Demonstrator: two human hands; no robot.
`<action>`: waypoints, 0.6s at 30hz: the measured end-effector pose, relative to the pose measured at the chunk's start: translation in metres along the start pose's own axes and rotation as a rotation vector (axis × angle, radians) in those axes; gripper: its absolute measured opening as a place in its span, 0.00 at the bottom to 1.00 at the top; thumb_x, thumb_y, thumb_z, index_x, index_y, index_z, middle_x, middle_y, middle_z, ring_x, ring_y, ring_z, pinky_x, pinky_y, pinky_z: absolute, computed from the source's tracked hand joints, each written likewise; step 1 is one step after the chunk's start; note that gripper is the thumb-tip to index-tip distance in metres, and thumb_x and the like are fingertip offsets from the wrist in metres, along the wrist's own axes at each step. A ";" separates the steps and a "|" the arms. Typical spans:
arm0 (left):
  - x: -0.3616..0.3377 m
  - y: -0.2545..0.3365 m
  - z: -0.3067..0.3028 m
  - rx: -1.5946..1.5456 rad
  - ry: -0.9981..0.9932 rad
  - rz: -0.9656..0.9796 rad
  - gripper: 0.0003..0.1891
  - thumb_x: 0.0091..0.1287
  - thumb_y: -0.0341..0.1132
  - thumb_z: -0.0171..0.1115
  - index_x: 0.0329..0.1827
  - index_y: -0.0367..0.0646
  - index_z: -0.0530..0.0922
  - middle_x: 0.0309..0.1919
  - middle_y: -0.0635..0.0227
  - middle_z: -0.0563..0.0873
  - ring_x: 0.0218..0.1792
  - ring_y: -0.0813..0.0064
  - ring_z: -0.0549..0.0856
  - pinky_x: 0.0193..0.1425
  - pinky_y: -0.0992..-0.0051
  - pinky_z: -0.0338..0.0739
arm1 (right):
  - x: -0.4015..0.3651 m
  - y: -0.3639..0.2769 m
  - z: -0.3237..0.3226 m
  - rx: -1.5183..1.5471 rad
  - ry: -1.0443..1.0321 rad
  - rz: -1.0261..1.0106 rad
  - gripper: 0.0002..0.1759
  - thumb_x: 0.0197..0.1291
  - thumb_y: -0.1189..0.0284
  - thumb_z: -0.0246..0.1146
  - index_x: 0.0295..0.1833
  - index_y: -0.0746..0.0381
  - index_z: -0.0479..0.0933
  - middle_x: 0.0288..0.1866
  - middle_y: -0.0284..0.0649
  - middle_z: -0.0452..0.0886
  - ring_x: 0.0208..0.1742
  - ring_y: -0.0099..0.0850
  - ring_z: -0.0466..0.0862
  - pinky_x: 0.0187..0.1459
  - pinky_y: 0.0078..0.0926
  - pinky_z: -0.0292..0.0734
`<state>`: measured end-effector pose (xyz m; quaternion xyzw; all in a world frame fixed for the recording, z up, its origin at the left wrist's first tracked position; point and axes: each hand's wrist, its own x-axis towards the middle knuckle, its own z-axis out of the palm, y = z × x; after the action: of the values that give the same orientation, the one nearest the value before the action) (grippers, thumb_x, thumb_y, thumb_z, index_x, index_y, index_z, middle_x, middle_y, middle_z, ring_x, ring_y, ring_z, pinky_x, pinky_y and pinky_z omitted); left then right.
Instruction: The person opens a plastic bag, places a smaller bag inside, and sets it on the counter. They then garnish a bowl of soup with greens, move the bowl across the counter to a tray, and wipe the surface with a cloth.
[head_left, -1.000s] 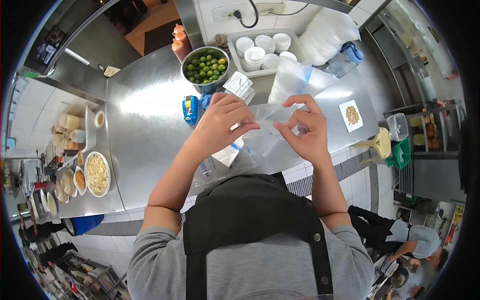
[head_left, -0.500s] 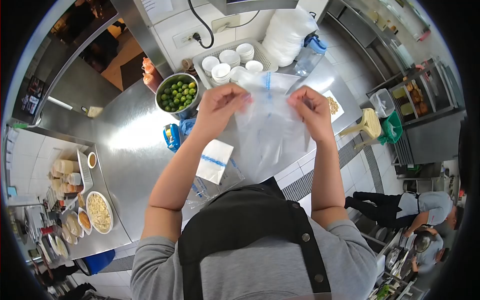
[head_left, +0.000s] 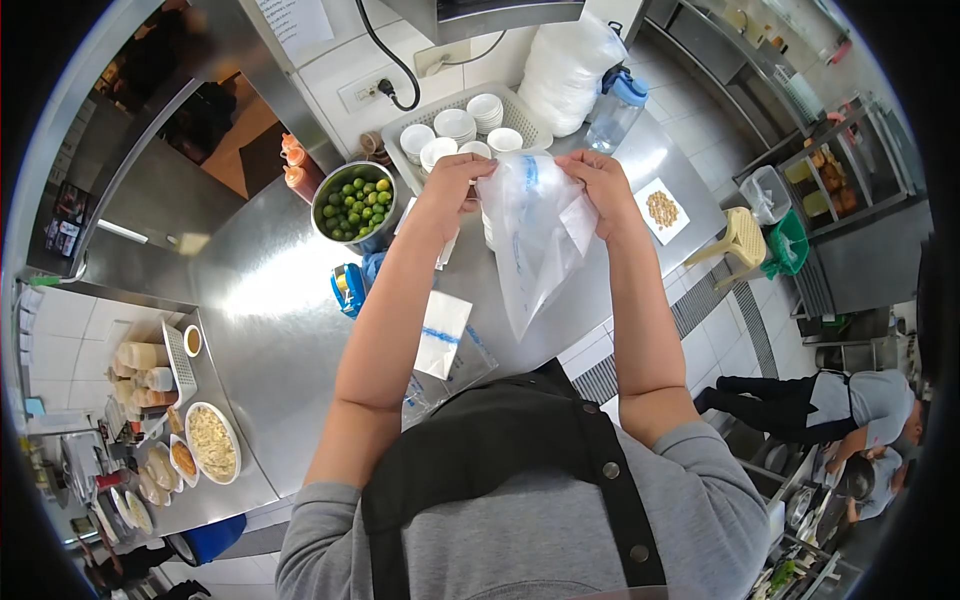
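Both left hand (head_left: pixel 448 192) and right hand (head_left: pixel 602 188) pinch a plastic bag (head_left: pixel 535 235) between closed fingers (head_left: pixel 475 166).

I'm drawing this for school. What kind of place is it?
Probably a restaurant kitchen: there's a steel counter, a metal bowl of green fruit and lots of stacked white dishes.

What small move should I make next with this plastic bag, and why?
Perhaps draw your left hand and right hand slightly apart: both grip the upper part of the plastic bag, which hangs between them in folds, tapering downward. I can't tell whether its mouth is open.
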<state>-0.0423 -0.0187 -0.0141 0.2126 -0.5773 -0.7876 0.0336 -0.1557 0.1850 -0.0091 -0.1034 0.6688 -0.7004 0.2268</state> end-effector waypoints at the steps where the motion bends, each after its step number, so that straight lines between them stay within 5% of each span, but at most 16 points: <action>1: 0.001 0.002 -0.003 -0.046 -0.050 -0.043 0.06 0.69 0.34 0.63 0.43 0.42 0.84 0.27 0.75 0.82 0.26 0.82 0.78 0.26 0.77 0.67 | 0.002 0.000 0.000 0.060 -0.019 0.049 0.04 0.63 0.76 0.67 0.40 0.66 0.84 0.31 0.33 0.83 0.28 0.21 0.79 0.29 0.24 0.73; 5: 0.019 -0.015 -0.010 -0.055 -0.045 -0.097 0.08 0.68 0.30 0.56 0.38 0.39 0.84 0.25 0.72 0.80 0.25 0.81 0.75 0.25 0.78 0.62 | 0.017 0.025 -0.009 0.052 -0.097 0.129 0.08 0.66 0.78 0.62 0.47 0.68 0.83 0.38 0.38 0.87 0.37 0.25 0.86 0.36 0.28 0.82; 8: 0.028 -0.041 -0.009 0.082 0.061 -0.071 0.09 0.67 0.29 0.53 0.38 0.39 0.83 0.25 0.71 0.80 0.25 0.80 0.76 0.26 0.77 0.64 | -0.019 0.018 0.023 0.113 0.158 0.241 0.14 0.67 0.79 0.59 0.55 0.70 0.81 0.45 0.42 0.87 0.42 0.28 0.87 0.39 0.30 0.84; 10: 0.022 -0.052 -0.004 0.113 0.125 -0.001 0.09 0.66 0.28 0.53 0.37 0.38 0.83 0.23 0.71 0.79 0.26 0.78 0.77 0.27 0.75 0.68 | -0.008 0.033 0.015 0.117 0.077 0.157 0.19 0.66 0.80 0.58 0.61 0.71 0.77 0.49 0.45 0.87 0.44 0.30 0.88 0.42 0.32 0.84; 11: 0.023 -0.059 -0.004 0.261 0.206 0.088 0.08 0.64 0.27 0.55 0.41 0.37 0.82 0.29 0.67 0.80 0.33 0.72 0.81 0.35 0.71 0.75 | -0.010 0.036 0.014 0.138 0.065 0.107 0.19 0.65 0.80 0.57 0.61 0.71 0.77 0.48 0.44 0.86 0.41 0.28 0.87 0.39 0.31 0.83; 14: 0.006 -0.068 -0.005 0.507 0.346 0.638 0.12 0.62 0.26 0.58 0.47 0.37 0.81 0.41 0.62 0.81 0.43 0.67 0.82 0.47 0.69 0.78 | -0.015 0.047 -0.006 0.155 -0.006 -0.022 0.20 0.62 0.81 0.57 0.61 0.70 0.77 0.43 0.39 0.85 0.34 0.22 0.81 0.33 0.24 0.76; 15: -0.007 -0.060 -0.005 0.340 0.215 0.563 0.18 0.59 0.27 0.62 0.55 0.41 0.81 0.55 0.58 0.76 0.55 0.62 0.79 0.57 0.65 0.77 | -0.016 0.048 -0.013 0.152 -0.039 -0.059 0.21 0.61 0.82 0.57 0.61 0.69 0.77 0.41 0.37 0.84 0.31 0.20 0.79 0.31 0.21 0.73; 18: -0.032 -0.049 0.003 0.297 0.096 0.635 0.24 0.59 0.30 0.64 0.61 0.44 0.79 0.59 0.57 0.74 0.60 0.60 0.77 0.62 0.61 0.75 | -0.032 0.042 -0.017 -0.014 -0.095 -0.131 0.24 0.58 0.83 0.60 0.62 0.68 0.76 0.37 0.31 0.80 0.28 0.16 0.71 0.29 0.16 0.64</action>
<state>-0.0054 0.0097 -0.0492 0.0616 -0.7206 -0.6345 0.2727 -0.1275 0.2150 -0.0469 -0.1816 0.6541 -0.7033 0.2110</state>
